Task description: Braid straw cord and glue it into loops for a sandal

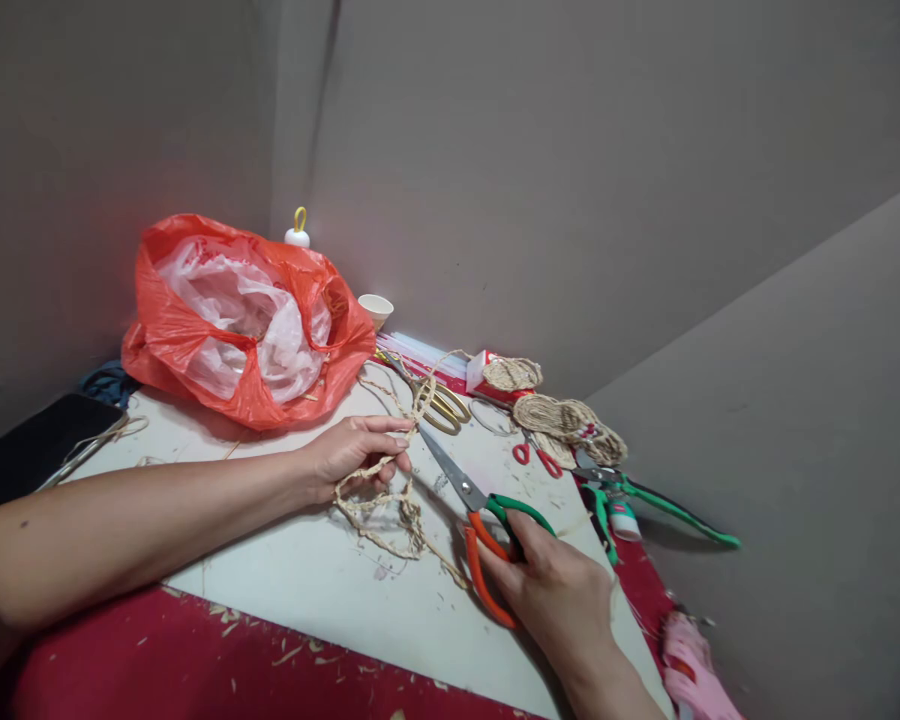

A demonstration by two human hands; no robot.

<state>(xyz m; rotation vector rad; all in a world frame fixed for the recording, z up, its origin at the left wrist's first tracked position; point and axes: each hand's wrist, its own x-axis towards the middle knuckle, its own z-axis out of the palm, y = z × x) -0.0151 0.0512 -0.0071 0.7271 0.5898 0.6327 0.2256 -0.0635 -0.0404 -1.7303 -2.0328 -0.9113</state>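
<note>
My left hand (360,455) pinches a braided straw cord (379,540) between thumb and fingers. Part of the cord forms a small loop above the fingertips, and the rest hangs in a loose tangle over the white board below. My right hand (551,580) grips a pair of scissors (469,490) with one green and one orange handle. Their blades point up and left, with the tips close to the cord beside my left fingertips; whether they touch it I cannot tell.
A red plastic bag (195,340) lined with white plastic stands back left. Gold-handled scissors (446,408), a paper cup (376,308), coiled braids (562,415), small red scissors (540,456) and green-handled pliers (667,508) lie along the far edge. A pink glue gun (690,665) lies right. Straw scraps litter the red cloth (195,665).
</note>
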